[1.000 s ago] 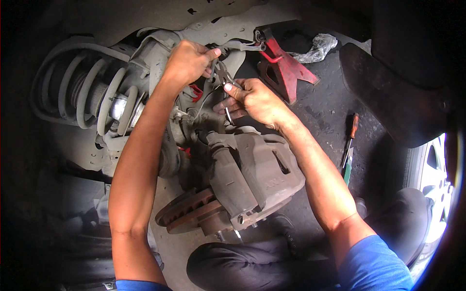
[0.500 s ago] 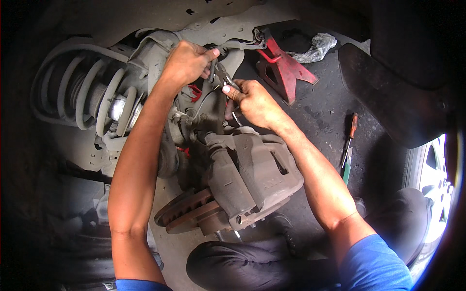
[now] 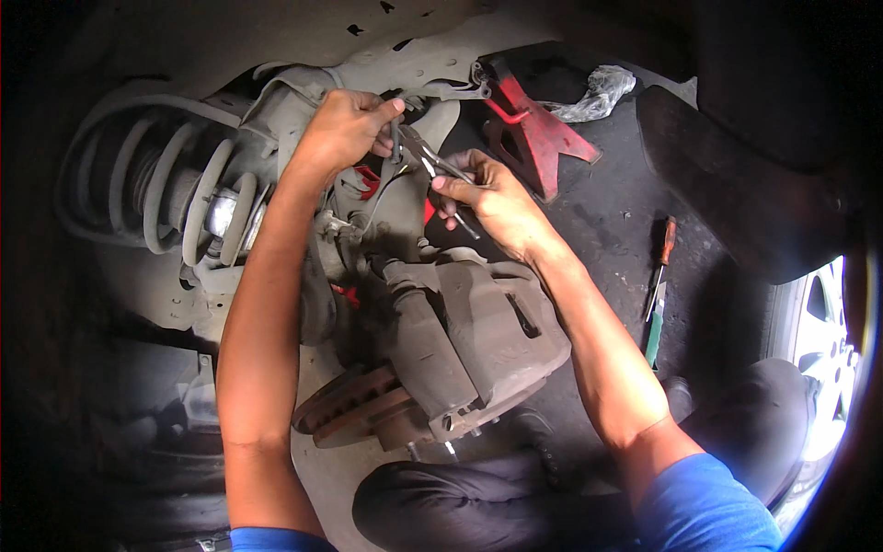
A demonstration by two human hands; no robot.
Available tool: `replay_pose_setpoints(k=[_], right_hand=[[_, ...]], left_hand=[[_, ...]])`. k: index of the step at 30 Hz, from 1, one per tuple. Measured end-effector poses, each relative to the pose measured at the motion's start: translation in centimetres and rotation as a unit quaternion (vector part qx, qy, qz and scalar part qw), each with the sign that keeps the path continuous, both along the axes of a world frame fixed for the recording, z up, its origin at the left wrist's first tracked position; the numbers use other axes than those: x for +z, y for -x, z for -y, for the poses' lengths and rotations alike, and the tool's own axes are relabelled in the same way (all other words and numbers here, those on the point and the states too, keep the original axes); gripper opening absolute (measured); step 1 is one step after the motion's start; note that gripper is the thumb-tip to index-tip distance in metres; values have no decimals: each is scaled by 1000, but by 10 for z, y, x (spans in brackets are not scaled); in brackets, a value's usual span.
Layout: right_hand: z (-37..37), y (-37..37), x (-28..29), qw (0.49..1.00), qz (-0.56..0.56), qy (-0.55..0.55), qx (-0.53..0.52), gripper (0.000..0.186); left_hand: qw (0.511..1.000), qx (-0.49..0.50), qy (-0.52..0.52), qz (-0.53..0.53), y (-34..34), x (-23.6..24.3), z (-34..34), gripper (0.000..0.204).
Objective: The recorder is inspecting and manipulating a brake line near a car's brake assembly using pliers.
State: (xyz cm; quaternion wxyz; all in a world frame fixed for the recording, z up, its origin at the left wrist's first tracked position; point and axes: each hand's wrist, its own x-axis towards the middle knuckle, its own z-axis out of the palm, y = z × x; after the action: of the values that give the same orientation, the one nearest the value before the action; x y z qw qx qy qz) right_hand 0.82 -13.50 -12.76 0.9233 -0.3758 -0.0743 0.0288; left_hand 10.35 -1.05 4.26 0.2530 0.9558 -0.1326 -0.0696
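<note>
Pinched in my left hand [image 3: 354, 129] is a short dark hose-like piece [image 3: 396, 144], its far part hidden by my fingers. My right hand [image 3: 487, 198] grips a pair of pliers [image 3: 428, 158] whose handles are spread apart. The jaws of the pliers point toward the dark piece, close beside it; whether they touch it I cannot tell. Below both hands sits a grey brake caliper [image 3: 501, 322] over a rusty brake disc [image 3: 354, 405]. A thin wire or line [image 3: 379, 204] runs down behind the hands.
A coil spring [image 3: 207, 198] around a strut lies at the left. Beyond my right hand stands a red jack stand [image 3: 543, 138], with crumpled clear plastic [image 3: 607, 90] behind it. On the dark floor at the right lie an orange-handled screwdriver [image 3: 669, 241] and a green-handled tool [image 3: 654, 340].
Both hands have shifted slightly left. The pliers' handles are spread wider now, and my right fingers have moved around them. My left hand still pinches the dark piece.
</note>
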Motion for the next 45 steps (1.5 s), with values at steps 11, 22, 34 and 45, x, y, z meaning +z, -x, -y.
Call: replay_pose_setpoints(k=[11, 22, 34, 45], right_hand=[[1, 8, 0, 994, -5, 111, 17, 37], [9, 14, 7, 994, -6, 105, 35, 36], [3, 3, -6, 962, -3, 250, -107, 44], [8, 7, 8, 959, -30, 283, 4, 61]], left_hand=[[997, -23, -78, 4, 8, -4, 5, 37], [991, -35, -124, 35, 7, -9, 5, 38], [994, -39, -84, 50, 12, -5, 11, 37], [995, 8, -88, 38, 14, -2, 15, 42]])
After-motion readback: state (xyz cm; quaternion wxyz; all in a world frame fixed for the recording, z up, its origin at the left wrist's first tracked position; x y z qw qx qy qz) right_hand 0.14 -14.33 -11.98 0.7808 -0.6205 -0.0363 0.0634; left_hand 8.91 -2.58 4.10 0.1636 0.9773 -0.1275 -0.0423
